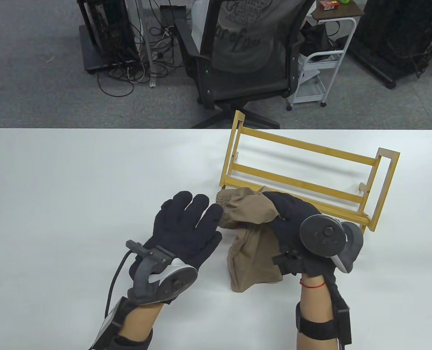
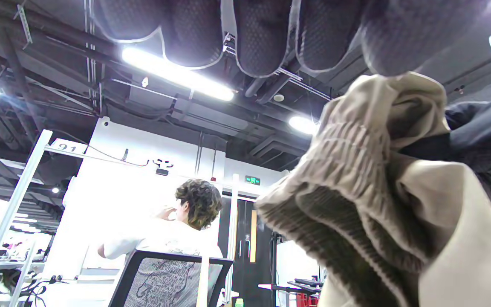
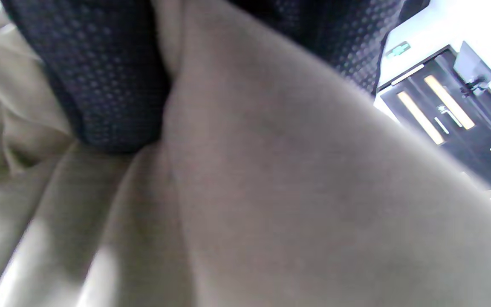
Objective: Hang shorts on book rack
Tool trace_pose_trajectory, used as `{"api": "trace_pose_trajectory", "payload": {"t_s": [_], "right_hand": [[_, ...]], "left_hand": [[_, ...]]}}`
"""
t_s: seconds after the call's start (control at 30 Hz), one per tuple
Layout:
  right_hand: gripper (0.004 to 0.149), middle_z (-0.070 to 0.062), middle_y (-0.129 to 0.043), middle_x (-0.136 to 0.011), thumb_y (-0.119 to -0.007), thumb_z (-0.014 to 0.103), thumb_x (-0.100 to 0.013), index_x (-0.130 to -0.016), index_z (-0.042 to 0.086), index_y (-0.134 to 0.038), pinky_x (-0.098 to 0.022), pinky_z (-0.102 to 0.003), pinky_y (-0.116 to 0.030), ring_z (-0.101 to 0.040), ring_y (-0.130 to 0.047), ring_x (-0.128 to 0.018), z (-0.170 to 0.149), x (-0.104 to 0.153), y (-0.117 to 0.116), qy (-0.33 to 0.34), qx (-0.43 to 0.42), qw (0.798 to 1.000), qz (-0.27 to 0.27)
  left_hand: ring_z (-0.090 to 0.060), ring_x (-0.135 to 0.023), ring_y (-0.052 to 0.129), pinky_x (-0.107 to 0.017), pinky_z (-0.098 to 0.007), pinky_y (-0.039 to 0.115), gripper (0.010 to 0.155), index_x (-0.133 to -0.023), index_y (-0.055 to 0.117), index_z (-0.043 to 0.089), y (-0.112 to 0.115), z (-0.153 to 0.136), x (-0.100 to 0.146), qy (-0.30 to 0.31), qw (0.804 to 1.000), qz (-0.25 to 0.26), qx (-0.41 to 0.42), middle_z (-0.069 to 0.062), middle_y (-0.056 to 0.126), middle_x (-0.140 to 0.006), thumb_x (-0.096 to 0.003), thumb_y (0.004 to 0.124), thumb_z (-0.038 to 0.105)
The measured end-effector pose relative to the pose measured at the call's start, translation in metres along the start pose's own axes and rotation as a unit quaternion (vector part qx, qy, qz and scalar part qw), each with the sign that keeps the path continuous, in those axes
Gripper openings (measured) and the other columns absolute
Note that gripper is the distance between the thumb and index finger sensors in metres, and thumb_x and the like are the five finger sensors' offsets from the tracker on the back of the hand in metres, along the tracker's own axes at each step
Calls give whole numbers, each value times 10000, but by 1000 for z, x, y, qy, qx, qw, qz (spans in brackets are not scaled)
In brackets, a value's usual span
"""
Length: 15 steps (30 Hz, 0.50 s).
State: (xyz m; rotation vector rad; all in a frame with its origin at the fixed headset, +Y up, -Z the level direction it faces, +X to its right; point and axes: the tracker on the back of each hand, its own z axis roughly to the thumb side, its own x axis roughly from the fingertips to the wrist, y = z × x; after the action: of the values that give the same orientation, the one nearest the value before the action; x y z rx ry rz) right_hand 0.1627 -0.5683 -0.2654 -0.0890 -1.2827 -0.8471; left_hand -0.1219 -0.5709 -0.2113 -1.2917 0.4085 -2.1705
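Note:
The tan shorts [image 1: 250, 233] are bunched up and lifted off the white table [image 1: 73, 182], just in front of the wooden book rack [image 1: 303, 171]. My right hand [image 1: 281, 215] grips the bunched fabric from the right; its fingers [image 3: 113, 85] press into the cloth [image 3: 292, 192] in the right wrist view. My left hand [image 1: 190, 222] is spread flat with fingers extended, its fingertips touching the elastic waistband at the shorts' left edge. The left wrist view shows the ribbed waistband [image 2: 356, 170] just below my left fingers [image 2: 262, 38].
The rack stands upright near the table's far edge, right of centre. Beyond the table are an office chair [image 1: 245, 47], a white cart [image 1: 318, 73] and cables on the floor.

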Motion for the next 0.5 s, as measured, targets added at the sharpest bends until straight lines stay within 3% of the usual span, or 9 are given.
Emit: {"api": "trace_pose_trajectory", "payload": {"t_s": [0.5], "right_hand": [[465, 19, -1014, -756, -939, 470, -357, -790, 308, -885, -537, -376, -877, -189, -1055, -636, -23, 6, 28, -44, 0, 997, -55]], "left_hand": [[-402, -1013, 683, -677, -608, 606, 576, -1021, 658, 379, 7, -42, 34, -37, 999, -21, -15, 36, 657, -1115, -480, 741, 557]]}}
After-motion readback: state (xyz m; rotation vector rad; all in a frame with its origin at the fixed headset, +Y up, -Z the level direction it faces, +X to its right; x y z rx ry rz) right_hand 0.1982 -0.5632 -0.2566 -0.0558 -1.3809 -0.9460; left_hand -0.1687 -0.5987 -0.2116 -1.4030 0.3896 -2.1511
